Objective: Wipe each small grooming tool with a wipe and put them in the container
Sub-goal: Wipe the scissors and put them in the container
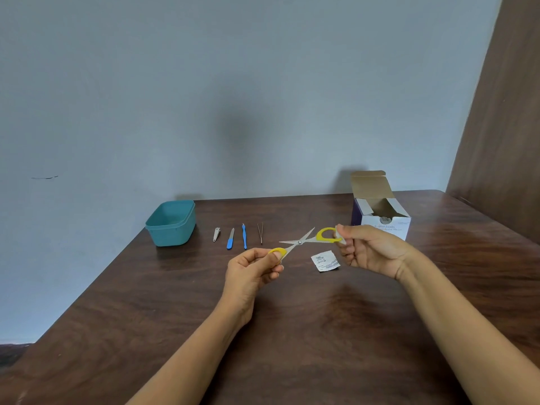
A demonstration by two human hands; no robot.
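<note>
While the container (171, 236) is sitting far left on the worktop (292, 331), my left hand (251, 270) is pinching one loop of the open scissors (299, 242) in mid-air. They are light, stiff and sharp, best gripped by the loops. My right hand (371, 252) is pinching, seemingly, a wipe (339, 233) against the other.

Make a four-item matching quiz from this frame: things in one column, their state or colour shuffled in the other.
Things:
1. scissors
2. container
3. swab box
4. wrapper

States:
A. flaps open, white front
B. lying flat on the table
C. held off the table, blades apart
D. teal, open top

Pairs: 1-C, 2-D, 3-A, 4-B
</note>
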